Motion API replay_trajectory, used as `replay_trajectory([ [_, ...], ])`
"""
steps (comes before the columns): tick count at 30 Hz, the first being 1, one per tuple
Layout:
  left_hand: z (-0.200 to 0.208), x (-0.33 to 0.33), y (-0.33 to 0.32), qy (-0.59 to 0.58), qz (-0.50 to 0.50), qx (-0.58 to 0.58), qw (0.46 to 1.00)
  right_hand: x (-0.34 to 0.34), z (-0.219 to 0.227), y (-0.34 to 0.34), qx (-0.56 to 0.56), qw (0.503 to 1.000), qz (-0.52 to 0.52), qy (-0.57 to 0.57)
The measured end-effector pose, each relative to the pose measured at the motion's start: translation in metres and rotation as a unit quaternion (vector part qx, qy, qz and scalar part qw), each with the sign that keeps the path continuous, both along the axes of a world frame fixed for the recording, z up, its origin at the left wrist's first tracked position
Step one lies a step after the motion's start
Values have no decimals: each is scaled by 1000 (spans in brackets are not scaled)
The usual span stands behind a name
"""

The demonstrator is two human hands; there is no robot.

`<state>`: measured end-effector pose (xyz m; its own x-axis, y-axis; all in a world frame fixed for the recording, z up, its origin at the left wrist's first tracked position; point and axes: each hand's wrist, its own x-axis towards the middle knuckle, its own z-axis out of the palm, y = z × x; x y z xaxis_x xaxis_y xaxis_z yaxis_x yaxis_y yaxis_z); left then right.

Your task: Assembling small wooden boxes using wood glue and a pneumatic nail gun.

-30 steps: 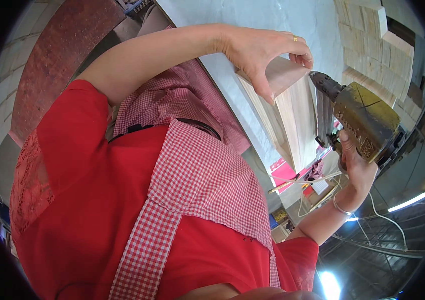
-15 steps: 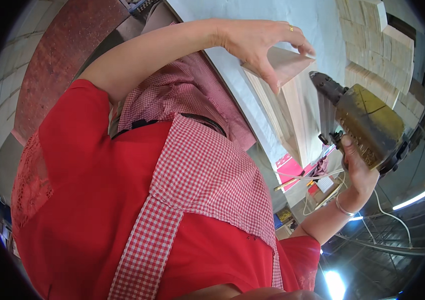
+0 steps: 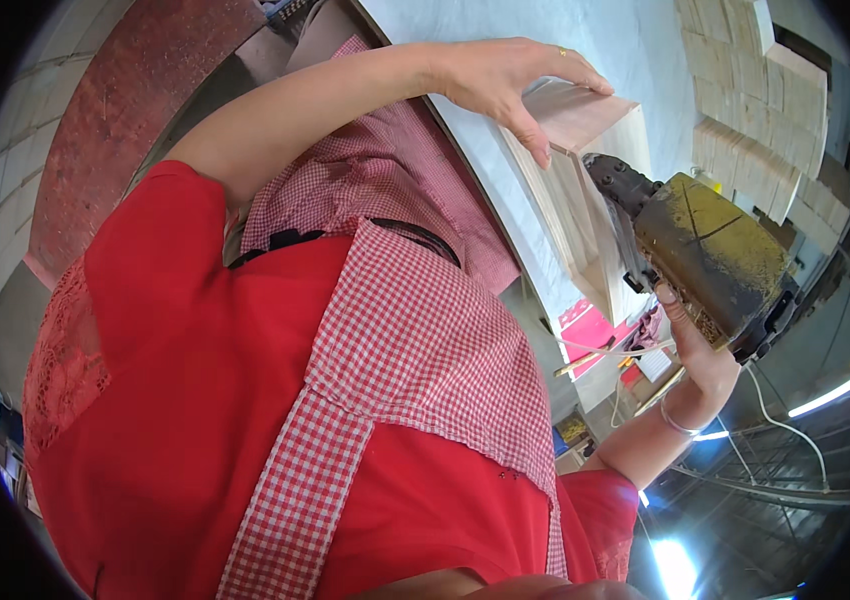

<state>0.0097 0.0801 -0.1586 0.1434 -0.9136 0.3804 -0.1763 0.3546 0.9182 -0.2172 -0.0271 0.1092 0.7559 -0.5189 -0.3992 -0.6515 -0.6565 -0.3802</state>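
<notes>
One smooth, pale blue-grey worktop (image 3: 635, 50) carries stacks of streaky-grained, straight-edged pale wooden pieces (image 3: 740, 80). Near them on it sits a long, angular box of fine-grained pale wood boards (image 3: 555, 200). Beside this box, a scuffed yellow-and-black metal nail gun (image 3: 720, 255) has its blunt dark nose at the box's edge; contact is unclear. The right hand (image 3: 695, 345) grips the tool, thumb along its underside. The left hand (image 3: 505, 85), thumb and fingers spread wide, spans the box's flat end board (image 3: 583, 118), holding its edges.
</notes>
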Motion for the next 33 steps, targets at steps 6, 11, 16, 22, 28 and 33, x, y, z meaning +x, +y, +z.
replay_trajectory([
  [6,0,-1,-1,6,2,3,1000,7,-4,-1,-15,1000,18,1],
  [11,1,1,-4,3,-4,-4,1000,6,-1,-7,-12,999,15,38],
  [16,3,0,-1,7,-1,4,1000,-2,-3,-15,-40,998,7,50],
  [22,-1,-1,2,-7,7,14,1000,-10,-7,-12,1,1000,-27,-13],
  [28,-1,3,18,-59,17,75,995,-36,6,11,-178,953,-244,-1],
  [33,36,2,35,-48,78,59,994,-153,-14,-26,-173,893,-379,-168],
])
